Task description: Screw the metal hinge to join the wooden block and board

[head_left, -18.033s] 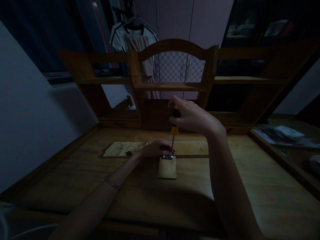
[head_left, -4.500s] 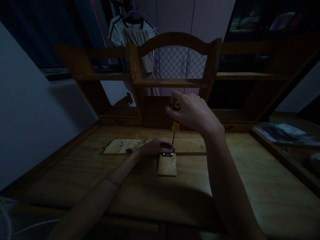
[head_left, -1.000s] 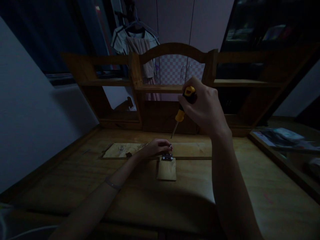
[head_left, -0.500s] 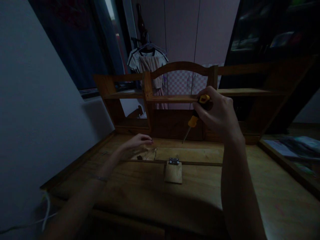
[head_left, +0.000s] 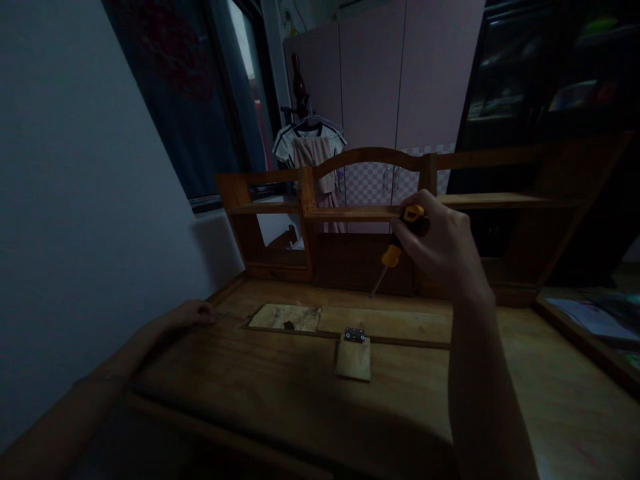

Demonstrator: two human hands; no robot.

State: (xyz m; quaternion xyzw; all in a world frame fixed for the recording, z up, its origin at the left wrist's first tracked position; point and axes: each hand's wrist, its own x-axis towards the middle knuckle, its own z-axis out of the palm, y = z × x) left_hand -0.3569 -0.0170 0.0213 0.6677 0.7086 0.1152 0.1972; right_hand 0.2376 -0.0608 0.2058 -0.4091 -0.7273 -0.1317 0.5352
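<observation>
My right hand (head_left: pixel 440 245) is closed round a yellow and black screwdriver (head_left: pixel 397 250), held in the air above the desk with its tip slanting down to the left. A small wooden block (head_left: pixel 353 359) lies on the wooden desk (head_left: pixel 280 393), with a metal hinge (head_left: pixel 355 334) at its far end against a long flat board (head_left: pixel 385 323). My left hand (head_left: pixel 189 313) rests at the desk's left edge by the wall, fingers curled; what it holds, if anything, is too dark to make out.
A wooden shelf unit (head_left: pixel 360 213) stands along the back of the desk. Papers (head_left: pixel 595 317) lie at the right. A grey wall (head_left: pixel 75 233) runs along the left. Clothes (head_left: pixel 310 150) hang behind the shelf, before pink cupboards.
The screwdriver has lifted off the hinge and my right hand has drawn up and right. My left hand left the hinge and swept to the desk's left edge. The view has turned left.
</observation>
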